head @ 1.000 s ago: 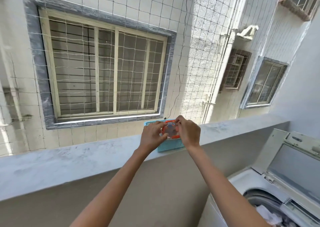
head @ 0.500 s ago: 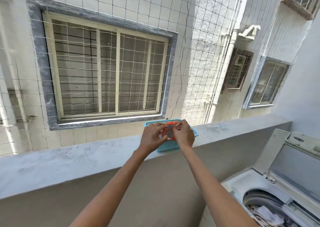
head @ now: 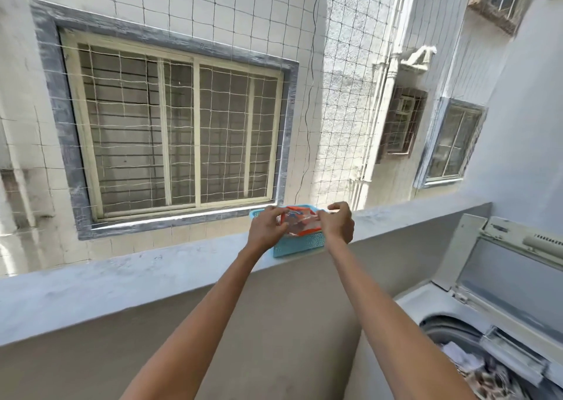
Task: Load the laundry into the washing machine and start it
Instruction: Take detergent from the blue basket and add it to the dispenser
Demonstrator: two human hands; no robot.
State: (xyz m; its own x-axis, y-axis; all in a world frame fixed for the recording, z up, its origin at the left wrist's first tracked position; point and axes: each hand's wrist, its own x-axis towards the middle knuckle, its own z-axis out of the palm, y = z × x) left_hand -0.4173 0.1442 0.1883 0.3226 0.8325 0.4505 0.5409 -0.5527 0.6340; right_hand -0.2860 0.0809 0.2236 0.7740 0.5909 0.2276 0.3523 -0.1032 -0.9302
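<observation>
An orange and clear plastic packet (head: pixel 302 222) sits in a small blue perforated basket (head: pixel 300 244) on the balcony ledge. My left hand (head: pixel 264 228) pinches the packet's left side and my right hand (head: pixel 337 224) pinches its right top edge. At the lower right stands a white top-loading washing machine (head: pixel 426 303) with its lid (head: pixel 505 277) raised. Laundry (head: pixel 475 372) lies inside its drum.
The grey concrete ledge (head: pixel 137 280) runs across the view, with a beige wall below it. A string safety net (head: pixel 350 95) spans the opening above the ledge. Beyond it are a tiled wall and barred windows.
My hands have spread apart along the packet's top edge, the right hand moving right. The view has shifted slightly, showing more of the washer drum.
</observation>
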